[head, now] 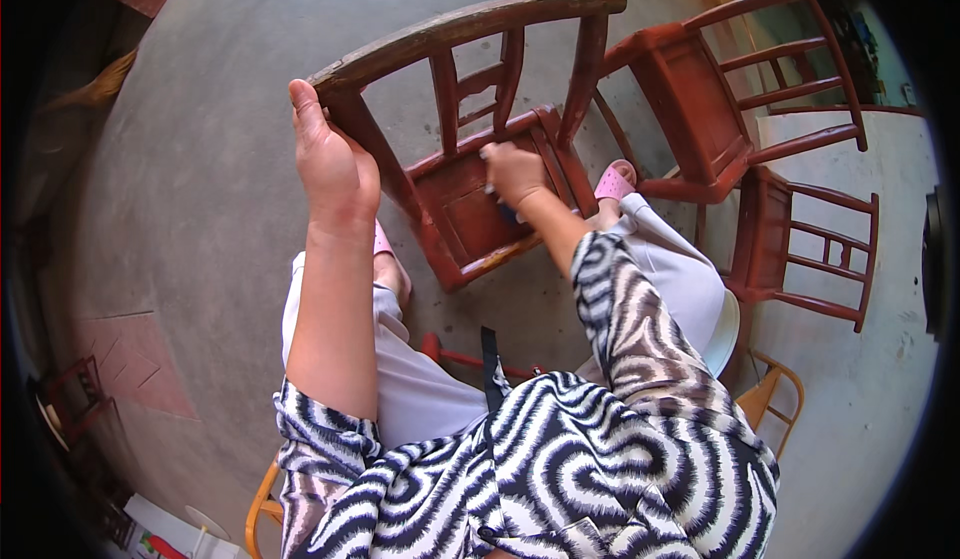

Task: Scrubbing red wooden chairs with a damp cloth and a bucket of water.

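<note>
A red-brown wooden chair (480, 221) stands on the floor before me, between my feet, its back on the far side from me. My left hand (330, 146) grips the left end of its worn top rail (465, 26), where the paint has rubbed off to bare wood. Over the panelled seat is my right hand (517, 173), blurred and curled around something small and pale, perhaps a cloth, mostly hidden by the fingers. A dark blue bit shows below that hand, too small to name. The seat's near edge has lost paint too.
Two more red wooden chairs stand at the right, a larger one (690, 101) and another (765, 236) by the pale wall (840, 379). A straw broom (105, 83) is at the far left. Pink slippers (616, 180) are on my feet on the concrete floor (217, 184).
</note>
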Tool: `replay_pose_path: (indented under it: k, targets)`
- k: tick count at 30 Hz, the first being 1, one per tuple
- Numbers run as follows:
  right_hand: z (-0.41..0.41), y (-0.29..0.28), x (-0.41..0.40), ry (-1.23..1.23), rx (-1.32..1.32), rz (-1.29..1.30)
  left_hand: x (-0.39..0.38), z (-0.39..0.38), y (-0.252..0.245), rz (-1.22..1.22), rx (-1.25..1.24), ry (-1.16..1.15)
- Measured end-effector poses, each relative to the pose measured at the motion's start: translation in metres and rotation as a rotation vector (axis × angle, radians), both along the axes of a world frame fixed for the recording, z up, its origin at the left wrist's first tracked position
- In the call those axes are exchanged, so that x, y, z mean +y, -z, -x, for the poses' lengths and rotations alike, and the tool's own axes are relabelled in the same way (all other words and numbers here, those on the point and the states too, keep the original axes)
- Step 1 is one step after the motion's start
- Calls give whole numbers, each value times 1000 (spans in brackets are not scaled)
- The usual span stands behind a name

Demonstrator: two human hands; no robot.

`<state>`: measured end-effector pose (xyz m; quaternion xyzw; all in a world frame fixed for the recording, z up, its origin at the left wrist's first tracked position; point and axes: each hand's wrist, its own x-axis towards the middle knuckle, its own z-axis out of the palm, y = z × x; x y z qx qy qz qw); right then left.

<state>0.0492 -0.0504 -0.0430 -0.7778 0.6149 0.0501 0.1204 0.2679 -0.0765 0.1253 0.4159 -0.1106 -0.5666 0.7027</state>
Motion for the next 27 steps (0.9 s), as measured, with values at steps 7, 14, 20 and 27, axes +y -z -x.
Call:
replay_pose_path:
  k: [7,14,20,27]
  targets:
    - [44,10,-10,-31,130,143,0,4,-6,0,-9,-18]
    - [64,5,-24,-624,292,270,2,0,0,-1,-3,-16]
    - [62,11,-30,-220,188,102,-1,3,-2,0,24,-3]
    - [8,26,-19,806,-207,214,1,5,13,-34,-4,-31]
